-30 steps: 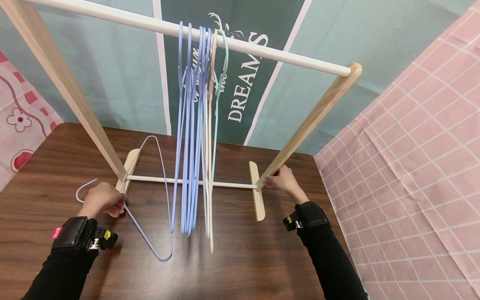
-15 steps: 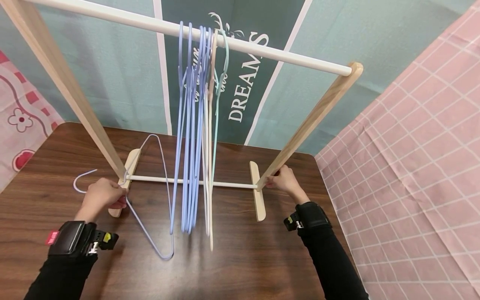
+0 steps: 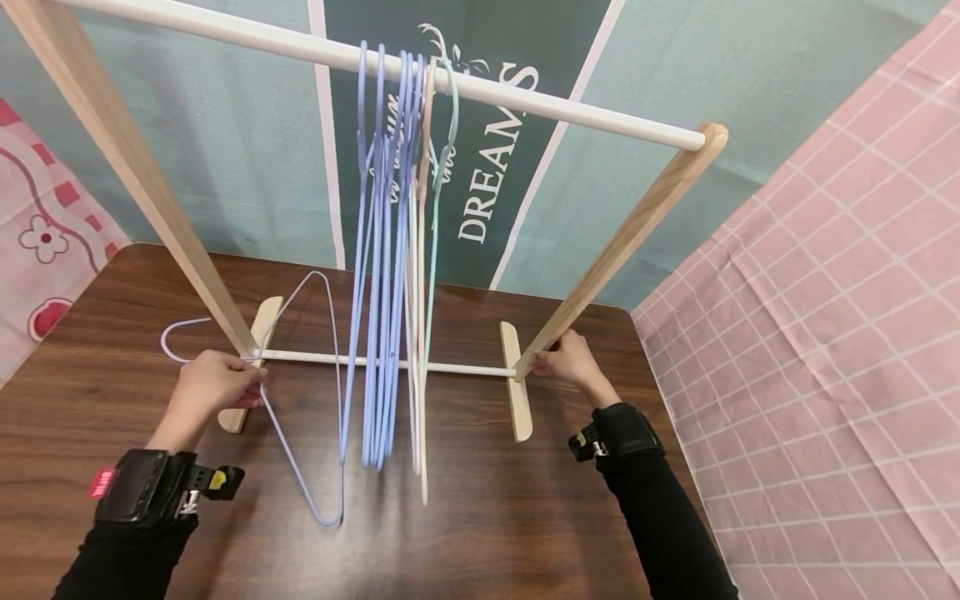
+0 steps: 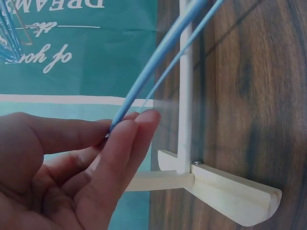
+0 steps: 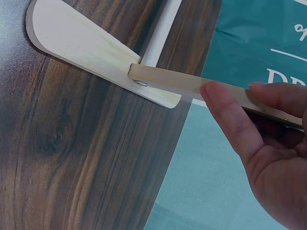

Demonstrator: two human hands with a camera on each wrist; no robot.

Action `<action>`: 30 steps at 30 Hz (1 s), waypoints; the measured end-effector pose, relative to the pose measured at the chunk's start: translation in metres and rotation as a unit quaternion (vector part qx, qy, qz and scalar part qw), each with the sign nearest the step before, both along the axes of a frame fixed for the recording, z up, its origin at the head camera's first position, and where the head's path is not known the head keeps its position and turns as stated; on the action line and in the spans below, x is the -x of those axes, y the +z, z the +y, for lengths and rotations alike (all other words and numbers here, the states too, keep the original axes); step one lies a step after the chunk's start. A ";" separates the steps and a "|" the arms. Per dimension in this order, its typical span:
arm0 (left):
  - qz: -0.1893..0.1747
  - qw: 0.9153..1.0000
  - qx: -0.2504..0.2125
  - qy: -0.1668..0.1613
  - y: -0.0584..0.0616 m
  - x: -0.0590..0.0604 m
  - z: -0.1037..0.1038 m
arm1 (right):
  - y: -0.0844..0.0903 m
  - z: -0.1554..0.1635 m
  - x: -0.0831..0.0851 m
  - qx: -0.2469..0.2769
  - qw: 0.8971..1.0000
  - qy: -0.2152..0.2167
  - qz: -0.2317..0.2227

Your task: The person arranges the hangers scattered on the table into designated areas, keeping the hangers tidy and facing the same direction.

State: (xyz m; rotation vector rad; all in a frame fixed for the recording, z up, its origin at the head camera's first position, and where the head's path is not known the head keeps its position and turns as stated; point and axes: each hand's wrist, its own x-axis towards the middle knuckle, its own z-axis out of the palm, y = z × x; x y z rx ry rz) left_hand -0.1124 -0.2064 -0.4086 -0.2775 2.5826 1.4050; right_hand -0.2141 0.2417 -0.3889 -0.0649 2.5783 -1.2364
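Observation:
My left hand [image 3: 213, 385] pinches a lavender-blue clothes hanger [image 3: 284, 446] between thumb and fingers near its neck. The hanger's hook points left, and its triangular body extends to the right, in front of the rack's left foot. In the left wrist view the fingertips meet on the hanger's blue rod [image 4: 149, 68]. On the other side, my right hand [image 3: 572, 362] grips the right wooden upright [image 3: 621, 242] low down, just above its foot. The right wrist view shows thumb and fingers on the upright [image 5: 168, 80]; some fingers are partly hidden behind it.
Several blue hangers [image 3: 385, 292], some cream hangers [image 3: 422, 417] and a mint hanger [image 3: 431, 292] hang from the white top bar [image 3: 585, 114]. A lower white bar [image 3: 472, 368] joins the feet. Cloth backdrops surround the brown table [image 3: 480, 533].
My left hand has moved away from me and slightly right with the hanger, and the hook has swung up toward the left upright. The right hand stays on its upright.

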 end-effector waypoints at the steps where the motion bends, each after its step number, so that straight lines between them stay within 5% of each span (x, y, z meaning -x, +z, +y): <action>1: -0.001 1.000 -0.002 0.000 0.001 0.000 0.000 | 0.000 0.000 0.000 0.000 1.000 0.000 0.000; 7: -0.003 1.000 -0.025 0.007 0.004 -0.003 0.002 | 0.001 0.001 -0.002 -0.006 1.000 0.003 0.004; 17: 0.019 0.989 -0.138 0.045 0.001 -0.009 0.004 | 0.000 0.001 -0.001 0.000 1.000 0.005 0.000; 30: -0.041 0.968 -0.242 0.050 -0.004 -0.008 -0.006 | 0.000 0.001 0.000 -0.004 1.000 0.004 -0.004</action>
